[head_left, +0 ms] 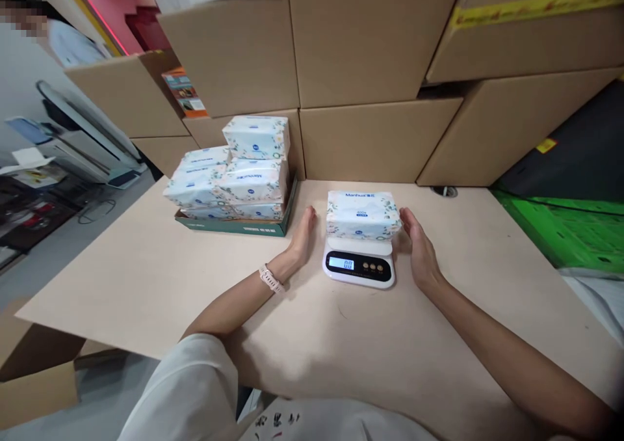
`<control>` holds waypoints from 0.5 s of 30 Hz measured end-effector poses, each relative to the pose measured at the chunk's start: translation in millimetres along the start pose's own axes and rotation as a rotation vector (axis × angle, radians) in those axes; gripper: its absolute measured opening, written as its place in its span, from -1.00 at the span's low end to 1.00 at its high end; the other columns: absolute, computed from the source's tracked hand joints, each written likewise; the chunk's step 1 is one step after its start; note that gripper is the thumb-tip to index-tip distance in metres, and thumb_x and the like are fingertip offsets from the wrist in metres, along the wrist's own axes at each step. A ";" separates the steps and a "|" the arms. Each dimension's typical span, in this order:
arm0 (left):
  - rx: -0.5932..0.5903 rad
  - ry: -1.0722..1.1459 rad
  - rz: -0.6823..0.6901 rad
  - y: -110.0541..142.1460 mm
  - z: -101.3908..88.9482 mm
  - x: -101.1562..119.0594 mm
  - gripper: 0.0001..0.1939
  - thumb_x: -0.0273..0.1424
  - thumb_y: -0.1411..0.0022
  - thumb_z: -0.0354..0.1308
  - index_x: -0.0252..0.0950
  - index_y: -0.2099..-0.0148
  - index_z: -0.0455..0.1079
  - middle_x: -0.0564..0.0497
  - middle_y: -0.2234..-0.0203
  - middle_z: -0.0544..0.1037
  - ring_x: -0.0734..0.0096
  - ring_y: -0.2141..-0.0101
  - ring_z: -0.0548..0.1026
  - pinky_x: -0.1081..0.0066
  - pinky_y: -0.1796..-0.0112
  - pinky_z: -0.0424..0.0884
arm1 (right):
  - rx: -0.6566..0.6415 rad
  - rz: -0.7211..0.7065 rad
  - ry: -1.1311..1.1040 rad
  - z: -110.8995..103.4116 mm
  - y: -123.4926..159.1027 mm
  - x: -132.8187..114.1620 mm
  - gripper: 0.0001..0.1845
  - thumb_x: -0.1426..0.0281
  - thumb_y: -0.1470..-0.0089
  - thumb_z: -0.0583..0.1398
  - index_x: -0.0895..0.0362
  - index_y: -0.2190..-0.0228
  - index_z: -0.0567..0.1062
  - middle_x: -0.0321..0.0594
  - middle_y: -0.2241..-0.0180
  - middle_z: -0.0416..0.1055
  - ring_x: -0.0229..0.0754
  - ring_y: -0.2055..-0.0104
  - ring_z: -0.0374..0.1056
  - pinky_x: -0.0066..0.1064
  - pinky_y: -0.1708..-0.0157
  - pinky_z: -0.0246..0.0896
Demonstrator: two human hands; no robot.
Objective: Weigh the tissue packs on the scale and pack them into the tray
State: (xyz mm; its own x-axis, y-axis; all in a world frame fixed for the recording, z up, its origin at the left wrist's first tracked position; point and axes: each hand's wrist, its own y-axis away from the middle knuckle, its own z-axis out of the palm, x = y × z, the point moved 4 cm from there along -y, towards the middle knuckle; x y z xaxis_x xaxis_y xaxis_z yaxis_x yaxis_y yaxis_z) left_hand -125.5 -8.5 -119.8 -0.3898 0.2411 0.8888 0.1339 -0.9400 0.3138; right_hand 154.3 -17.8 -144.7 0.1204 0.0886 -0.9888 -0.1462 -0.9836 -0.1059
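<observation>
A floral-print pack of tissues [363,216] rests on the platform of a white digital kitchen scale [359,278], whose lit display reads 0.0. My left hand [303,236] is upright just left of the pack, apart from it, fingers stretched out and holding nothing. On the other side, my right hand [420,249] is also open with fingers extended, its fingertips very near the pack's right end; whether they touch it I cannot tell. Several similar tissue packs [252,179] are stacked in a shallow green cardboard tray [234,226] to the left of my left hand.
Stacked cardboard boxes [375,138] form a wall along the table's back edge. A cable hole [443,192] sits at the back right of the table [312,337]. An open carton [43,376] stands below on the left. A person in a light top [75,43] is at the far left.
</observation>
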 end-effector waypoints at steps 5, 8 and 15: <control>-0.003 0.030 -0.010 1.6 0.5 10.1 -0.32 -0.15 -0.65 -0.16 -0.37 -0.63 0.11 -0.14 -0.62 0.08 0.32 -0.58 0.14 0.35 -0.56 0.03 | -0.007 -0.023 0.017 2.4 -0.2 -2.2 0.05 -0.40 -0.26 0.00 0.00 -0.48 0.33 -0.16 -0.57 0.18 0.18 -0.65 0.03 0.12 -0.68 -0.23; -0.027 0.040 -0.010 1.4 -3.3 13.9 -0.31 -0.13 -0.64 -0.17 -0.36 -0.62 0.13 -0.16 -0.61 0.13 0.30 -0.56 0.19 0.35 -0.54 0.08 | -0.022 -0.058 0.049 3.3 -1.2 -2.8 0.01 -0.36 -0.30 -0.02 0.00 -0.48 0.33 -0.14 -0.57 0.19 0.16 -0.66 0.03 0.11 -0.68 -0.21; -0.078 0.048 -0.011 1.4 -9.8 15.1 -0.29 -0.11 -0.63 -0.19 -0.33 -0.63 0.14 -0.16 -0.60 0.16 0.30 -0.56 0.20 0.36 -0.53 0.08 | -0.006 -0.119 0.100 6.1 -3.9 -3.1 0.14 -0.43 -0.24 -0.06 0.10 -0.49 0.31 0.01 -0.57 0.18 0.17 -0.65 0.03 0.09 -0.67 -0.18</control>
State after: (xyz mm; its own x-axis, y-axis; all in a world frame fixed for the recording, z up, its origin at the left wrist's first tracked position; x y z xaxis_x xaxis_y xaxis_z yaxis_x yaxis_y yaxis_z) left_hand -140.2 -8.6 -109.2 -0.4348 0.2418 0.8675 0.0586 -0.9536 0.2952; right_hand 148.5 -13.2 -141.9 0.2342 0.1891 -0.9536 -0.1189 -0.9680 -0.2211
